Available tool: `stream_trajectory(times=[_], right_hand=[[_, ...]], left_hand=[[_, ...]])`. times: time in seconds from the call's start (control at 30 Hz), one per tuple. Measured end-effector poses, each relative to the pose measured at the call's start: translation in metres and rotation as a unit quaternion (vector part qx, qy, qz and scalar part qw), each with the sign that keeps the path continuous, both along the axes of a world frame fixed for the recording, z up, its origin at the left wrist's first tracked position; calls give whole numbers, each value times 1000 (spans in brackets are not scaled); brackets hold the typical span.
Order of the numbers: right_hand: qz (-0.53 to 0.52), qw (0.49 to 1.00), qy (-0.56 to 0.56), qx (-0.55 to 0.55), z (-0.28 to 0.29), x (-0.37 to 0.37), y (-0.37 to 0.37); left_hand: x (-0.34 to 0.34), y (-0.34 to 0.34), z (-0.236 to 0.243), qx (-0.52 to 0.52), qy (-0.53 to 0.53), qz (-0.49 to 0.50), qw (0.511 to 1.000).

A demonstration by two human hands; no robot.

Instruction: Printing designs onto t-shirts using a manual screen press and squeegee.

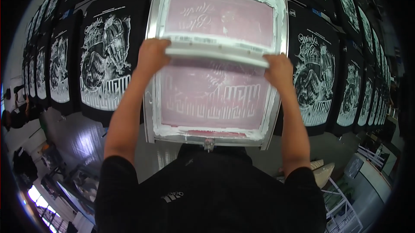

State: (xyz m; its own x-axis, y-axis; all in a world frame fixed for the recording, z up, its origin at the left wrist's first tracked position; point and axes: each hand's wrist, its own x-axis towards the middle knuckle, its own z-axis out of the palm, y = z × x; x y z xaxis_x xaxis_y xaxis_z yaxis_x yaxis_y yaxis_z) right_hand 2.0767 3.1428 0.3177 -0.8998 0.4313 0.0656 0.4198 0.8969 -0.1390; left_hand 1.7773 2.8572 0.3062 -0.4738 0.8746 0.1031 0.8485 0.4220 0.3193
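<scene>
In the middle of the head view lies a screen-printing frame with a pale pink mesh, a white ink-smeared border and faint reversed lettering and pattern. My left hand grips the left end of a long, pale squeegee held across the upper middle of the screen. My right hand holds its right end. The squeegee is slightly blurred, tilted lower on the right, with a white band of ink along its far edge. A small metal clamp sits at the frame's near edge.
Rows of black shirts printed in white line both sides of the frame. Another person in dark clothing is at the far left. Beige sacks and white metal racks stand at lower right, equipment at lower left.
</scene>
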Motion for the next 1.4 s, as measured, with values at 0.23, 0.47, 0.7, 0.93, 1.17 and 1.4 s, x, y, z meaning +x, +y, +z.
stream_trajectory(times=[0.23, 0.47, 0.7, 0.93, 1.17, 1.4], right_hand=[[9, 998, -63, 30, 17, -148, 151], [26, 986, -93, -135, 65, -191, 219], [72, 988, -111, -79, 50, -220, 230], [142, 973, -179, -41, 43, -255, 206], [78, 992, -96, -34, 34, -269, 123], [136, 982, -112, -69, 34, -131, 18]], left_hand=[[-139, 142, 15, -1, 83, 11, 996], [-105, 163, 81, 157, 180, 54, 970], [95, -23, 52, -236, -399, -59, 884], [317, -156, -39, -108, -744, 164, 639], [318, -154, -33, -146, -653, 121, 733], [321, -152, -50, -67, -630, 72, 770]])
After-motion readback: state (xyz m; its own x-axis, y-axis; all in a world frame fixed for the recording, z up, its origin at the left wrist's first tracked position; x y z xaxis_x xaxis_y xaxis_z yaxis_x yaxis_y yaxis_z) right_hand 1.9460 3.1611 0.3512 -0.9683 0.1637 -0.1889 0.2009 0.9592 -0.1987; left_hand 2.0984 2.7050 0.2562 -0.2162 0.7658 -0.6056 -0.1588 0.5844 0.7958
